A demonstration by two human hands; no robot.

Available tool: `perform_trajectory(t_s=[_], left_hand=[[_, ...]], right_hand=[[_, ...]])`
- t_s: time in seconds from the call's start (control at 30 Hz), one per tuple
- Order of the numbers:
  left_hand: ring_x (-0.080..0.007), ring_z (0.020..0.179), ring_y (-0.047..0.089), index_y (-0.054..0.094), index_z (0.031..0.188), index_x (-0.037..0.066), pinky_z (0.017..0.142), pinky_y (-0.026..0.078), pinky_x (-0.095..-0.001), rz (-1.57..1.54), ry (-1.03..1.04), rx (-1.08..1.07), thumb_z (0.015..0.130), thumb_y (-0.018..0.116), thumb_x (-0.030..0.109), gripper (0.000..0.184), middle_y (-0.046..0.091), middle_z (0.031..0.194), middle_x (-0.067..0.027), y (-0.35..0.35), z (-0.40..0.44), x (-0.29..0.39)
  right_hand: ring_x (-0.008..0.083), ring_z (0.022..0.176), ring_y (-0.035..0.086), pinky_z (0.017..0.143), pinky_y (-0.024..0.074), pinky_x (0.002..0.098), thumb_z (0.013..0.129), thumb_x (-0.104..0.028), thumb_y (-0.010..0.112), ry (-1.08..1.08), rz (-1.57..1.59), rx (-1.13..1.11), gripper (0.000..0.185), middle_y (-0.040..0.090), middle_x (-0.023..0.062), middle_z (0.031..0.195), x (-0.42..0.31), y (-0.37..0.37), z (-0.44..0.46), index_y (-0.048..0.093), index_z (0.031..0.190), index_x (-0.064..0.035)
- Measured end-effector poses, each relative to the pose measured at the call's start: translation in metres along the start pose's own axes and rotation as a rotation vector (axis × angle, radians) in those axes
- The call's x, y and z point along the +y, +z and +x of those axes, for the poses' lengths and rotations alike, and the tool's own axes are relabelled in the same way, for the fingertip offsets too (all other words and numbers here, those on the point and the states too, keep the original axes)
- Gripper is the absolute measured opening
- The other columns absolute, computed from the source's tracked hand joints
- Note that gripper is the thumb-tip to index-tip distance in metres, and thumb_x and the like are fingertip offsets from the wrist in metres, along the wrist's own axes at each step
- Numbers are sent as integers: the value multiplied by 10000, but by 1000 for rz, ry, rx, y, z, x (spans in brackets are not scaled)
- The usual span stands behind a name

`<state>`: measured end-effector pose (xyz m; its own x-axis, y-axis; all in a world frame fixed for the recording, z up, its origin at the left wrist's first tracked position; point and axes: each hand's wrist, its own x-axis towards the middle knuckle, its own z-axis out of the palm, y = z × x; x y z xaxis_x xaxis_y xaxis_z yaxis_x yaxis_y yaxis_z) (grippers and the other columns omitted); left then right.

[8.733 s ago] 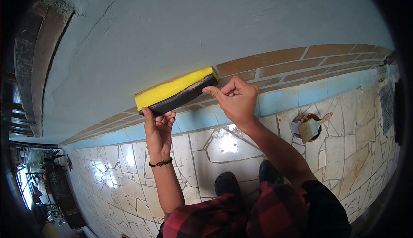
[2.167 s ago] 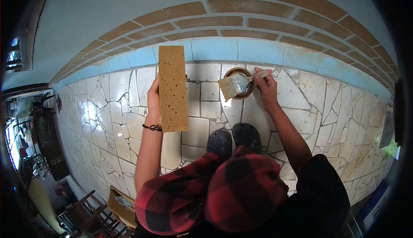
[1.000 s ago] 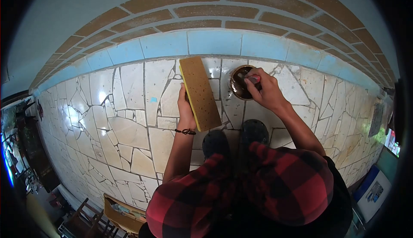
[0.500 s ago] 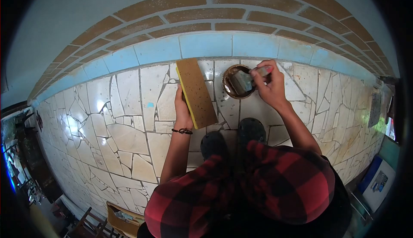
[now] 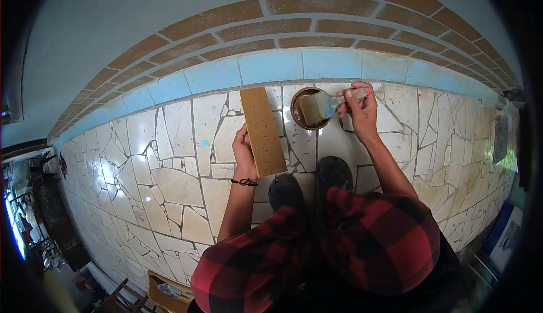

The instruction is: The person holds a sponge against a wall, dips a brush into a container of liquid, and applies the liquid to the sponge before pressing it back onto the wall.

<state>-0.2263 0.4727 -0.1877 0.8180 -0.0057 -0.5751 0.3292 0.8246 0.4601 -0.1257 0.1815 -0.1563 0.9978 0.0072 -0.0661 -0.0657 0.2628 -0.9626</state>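
Note:
My left hand (image 5: pixel 243 151) is wrapped round the left edge of a long rectangular sponge block (image 5: pixel 263 132), its upper face brown with dark specks. In my right hand (image 5: pixel 362 112) is a wide paintbrush (image 5: pixel 323 106), gripped by its handle, which has a pinkish-red end. The brush's bristles lie over a round container (image 5: pixel 302 121) of brown paint standing on the floor. Its bristle tips sit at the container's opening; whether they touch the paint I cannot tell. The fingers under the sponge are hidden.
Brown painted brick shapes (image 5: pixel 319 6) cover the grey wall above a band of light blue tiles (image 5: pixel 271 67). The floor (image 5: pixel 175 183) is pale, irregular stone tile. My dark shoes (image 5: pixel 334 174) are close to the container. A wooden box (image 5: pixel 169 293) lies at lower left.
The brush has tilted flatter, showing more bristles and handle, and my right hand has shifted slightly right. The sponge has turned so its yellow side shows less. The view has tilted a little.

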Motion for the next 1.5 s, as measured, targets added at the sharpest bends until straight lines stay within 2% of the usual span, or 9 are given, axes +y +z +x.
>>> perform_trajectory(t_s=[0.27,0.47,0.6,0.7,0.8,0.9,1.1,1.4,1.5], left_hand=[[-260,1054,662,581,1301,41,891,535,-386,-11,3,36,1030,384,365,466,684,1177,-118,4,4,-16],[-434,1266,540,500,1358,15,1061,441,-603,-185,-45,-54,1023,337,317,480,594,1272,-158,37,-4,-39],[-427,1272,533,497,1362,15,1084,420,-609,-234,-45,-94,1024,323,278,463,600,1256,-166,34,0,-43],[-425,1269,534,496,1366,15,1088,415,-613,-236,-39,-52,1028,322,275,461,600,1267,-167,40,-3,-44],[-416,1268,536,498,1367,16,1095,408,-612,-198,-40,-43,1032,312,280,465,596,1280,-168,46,-5,-41],[-404,1260,544,503,1364,18,1094,409,-606,-249,-60,-73,1031,315,276,462,597,1275,-168,41,-6,-39],[-390,1237,563,503,1365,11,1074,430,-581,-286,-67,-62,1029,317,274,466,606,1256,-167,33,-7,-38],[-364,1168,610,518,1357,9,1021,483,-515,-232,-65,-47,1037,322,304,476,603,1294,-178,29,-13,-34],[-316,1069,658,573,1291,19,932,534,-431,-152,-56,-4,1049,365,378,480,673,1175,-156,7,-7,-32]], right_hand=[[73,613,578,568,479,230,962,-79,643,-177,-684,-352,221,637,38,756,-24,33,10,523,1144,-45],[77,608,600,534,499,246,976,-93,630,98,-337,-261,178,667,58,802,-16,35,13,511,1097,-40],[106,658,621,575,522,259,1010,-69,567,227,-218,-239,140,697,126,962,-9,26,14,483,1119,-45],[83,637,625,543,509,247,989,-100,617,218,-153,-199,174,692,83,873,-6,25,14,501,1099,-30],[125,654,648,551,514,278,971,-103,639,88,-351,-222,197,691,97,867,-19,26,8,515,1104,-29],[195,679,667,574,529,325,946,-104,661,-420,-643,-313,210,673,118,847,-27,31,-3,534,1095,-29],[299,759,665,604,551,386,867,-60,688,-593,-835,-608,264,626,110,897,-25,39,2,563,1097,-84],[365,746,641,628,520,464,850,-181,743,-550,-1128,-1071,334,628,101,910,-38,78,45,529,1101,-124],[295,662,644,569,502,421,863,-207,758,-676,-832,-864,322,610,87,832,-40,75,59,539,1074,-100]])
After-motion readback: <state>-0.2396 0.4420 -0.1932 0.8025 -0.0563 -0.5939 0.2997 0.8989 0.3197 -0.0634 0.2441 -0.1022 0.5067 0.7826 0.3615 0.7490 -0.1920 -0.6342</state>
